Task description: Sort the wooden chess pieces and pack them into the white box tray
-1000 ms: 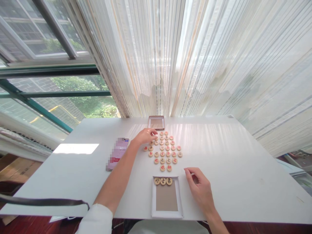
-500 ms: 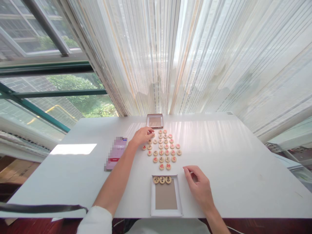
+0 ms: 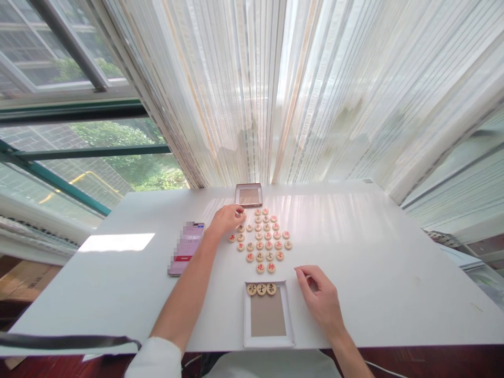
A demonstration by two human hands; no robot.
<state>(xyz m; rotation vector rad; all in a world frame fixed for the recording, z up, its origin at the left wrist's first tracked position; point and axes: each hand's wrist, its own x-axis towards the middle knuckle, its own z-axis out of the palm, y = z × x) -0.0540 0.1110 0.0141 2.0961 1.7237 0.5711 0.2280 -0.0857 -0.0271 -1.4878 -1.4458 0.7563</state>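
Observation:
Round wooden Chinese chess pieces (image 3: pixel 269 245) with red or black characters lie face up in loose rows on the white table. My left hand (image 3: pixel 227 219) reaches to the far left of this group. Its thumb and forefinger close in a pinch on a Chinese chess piece (image 3: pixel 243 214), mostly hidden by the fingers. My right hand (image 3: pixel 321 291) rests on the table right of the near box, fingers curled, nothing visible in them. In the near open box (image 3: pixel 290 320), three black-lettered pieces (image 3: pixel 261 289) sit side by side along the far edge.
A second open box (image 3: pixel 249 196) stands at the table's far edge, beyond the pieces. To the left of my left forearm lies a phone (image 3: pixel 189 249) with a lit screen. A striped curtain (image 3: pixel 244 94) hangs behind the table (image 3: pixel 374 252), and a window is on the left.
My left fingertips have drawn slightly left and closed around the piece that lay beside them. My right hand stays in the same place. The view has shifted a little.

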